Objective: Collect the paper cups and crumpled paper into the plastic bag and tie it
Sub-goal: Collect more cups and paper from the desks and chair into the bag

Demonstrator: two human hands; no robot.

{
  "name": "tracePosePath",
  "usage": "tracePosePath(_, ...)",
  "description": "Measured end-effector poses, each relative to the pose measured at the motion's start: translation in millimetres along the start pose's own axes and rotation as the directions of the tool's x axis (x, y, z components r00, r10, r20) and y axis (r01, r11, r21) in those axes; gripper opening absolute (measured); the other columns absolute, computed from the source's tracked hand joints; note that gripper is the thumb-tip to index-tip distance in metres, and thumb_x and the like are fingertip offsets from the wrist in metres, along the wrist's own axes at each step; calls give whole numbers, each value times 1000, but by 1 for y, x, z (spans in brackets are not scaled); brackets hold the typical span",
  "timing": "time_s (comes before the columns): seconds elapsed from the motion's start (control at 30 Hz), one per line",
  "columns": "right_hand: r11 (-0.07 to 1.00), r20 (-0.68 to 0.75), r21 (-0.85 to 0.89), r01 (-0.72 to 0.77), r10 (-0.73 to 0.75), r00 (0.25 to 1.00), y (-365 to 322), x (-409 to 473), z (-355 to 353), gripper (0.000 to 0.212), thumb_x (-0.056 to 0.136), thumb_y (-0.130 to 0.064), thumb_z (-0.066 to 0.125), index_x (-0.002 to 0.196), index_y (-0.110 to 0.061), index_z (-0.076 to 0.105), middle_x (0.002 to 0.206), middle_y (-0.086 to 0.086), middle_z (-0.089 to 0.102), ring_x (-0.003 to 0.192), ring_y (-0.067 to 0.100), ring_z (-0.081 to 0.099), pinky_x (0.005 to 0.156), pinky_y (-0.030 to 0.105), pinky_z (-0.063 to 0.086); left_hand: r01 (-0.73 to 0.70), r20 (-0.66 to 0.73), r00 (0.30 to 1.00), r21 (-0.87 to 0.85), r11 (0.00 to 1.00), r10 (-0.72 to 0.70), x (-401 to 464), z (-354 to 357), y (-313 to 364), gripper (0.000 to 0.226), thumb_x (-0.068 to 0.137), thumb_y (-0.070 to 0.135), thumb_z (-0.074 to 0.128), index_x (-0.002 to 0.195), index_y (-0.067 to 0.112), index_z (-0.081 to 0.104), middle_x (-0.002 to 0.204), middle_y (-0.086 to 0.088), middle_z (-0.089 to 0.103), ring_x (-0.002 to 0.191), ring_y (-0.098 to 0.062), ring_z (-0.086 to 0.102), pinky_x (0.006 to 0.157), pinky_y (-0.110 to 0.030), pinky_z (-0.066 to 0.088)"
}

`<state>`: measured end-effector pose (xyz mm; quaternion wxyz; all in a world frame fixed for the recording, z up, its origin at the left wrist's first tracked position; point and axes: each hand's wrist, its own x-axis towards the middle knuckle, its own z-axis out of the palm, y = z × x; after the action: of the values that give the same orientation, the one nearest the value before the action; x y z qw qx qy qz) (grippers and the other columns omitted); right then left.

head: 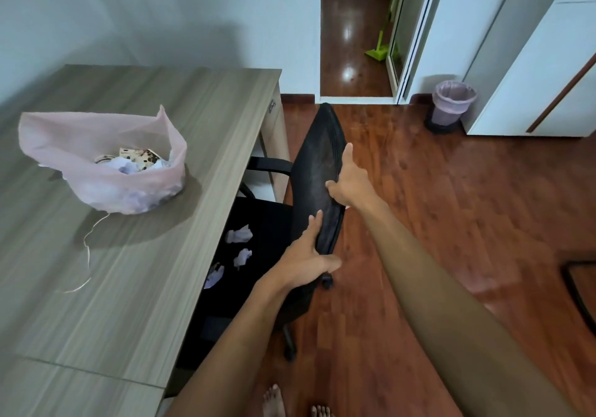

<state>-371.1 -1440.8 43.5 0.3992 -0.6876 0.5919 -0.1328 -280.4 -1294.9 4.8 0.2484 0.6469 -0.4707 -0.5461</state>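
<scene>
Both hands are on the backrest [322,171] of the black chair [277,223] that stands tucked against the tabletop's right edge. The left hand [308,260] has the lower end of the backrest in its grip, fingers laid up the mesh face and thumb wrapped round the rim. The right hand [348,179] takes the rim higher up, near the middle, fingers curled over onto the mesh and the thumb stretched along the edge toward the top. Both arms reach out from the bottom of the view, and bare toes [274,400] show on the wooden floor [451,223] below them.

The pink bag [106,165] sits on the tabletop [161,287] toward its far left part, its mouth gaping open and untied. Inside it lie crumpled white paper and flattened cups [138,157] with a brown spotted print. A thin string [87,249] trails from under the bag toward the near edge.

Three crumpled papers lie loose on the chair seat: one [238,234] farthest in, a smaller one [242,257] just nearer, and a third [214,276] by the tabletop's edge, partly hidden beneath it.

Across the room, a small bin [453,105] with a pink liner stands on the floor beside a white cabinet [532,78]. A green broom [377,50] leans in the open doorway beyond.
</scene>
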Motion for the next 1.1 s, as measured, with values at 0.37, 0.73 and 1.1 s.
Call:
tracePosePath(0.37,989,-132,-135,-61,43,990,80,-31,-81,93,93,-20,60,157,-22,-7,136,20,55,127,39,48,99,35,41,-36,69,997,220,975,21,10,106,54,111,77,38,67,155,36,-13,164,7,-18,152,-27,-7,120,-50,16)
tracePosePath(0.73,943,-218,-193,-271,228,949,139,-46,-146,94,94,-28,61,156,-24,-10,149,19,44,136,43,38,109,39,33,-143,188,978,313,939,86,22,171,90,124,69,73,68,154,36,-14,164,3,-17,152,-29,-3,118,-54,16)
tracePosePath(1.1,900,-418,-155,-408,315,852,107,-19,-135,89,75,-52,63,149,-18,27,148,25,38,134,46,37,109,57,33,-61,-1,998,43,997,61,23,49,57,95,76,75,60,154,42,18,163,7,19,150,-19,18,117,-43,21)
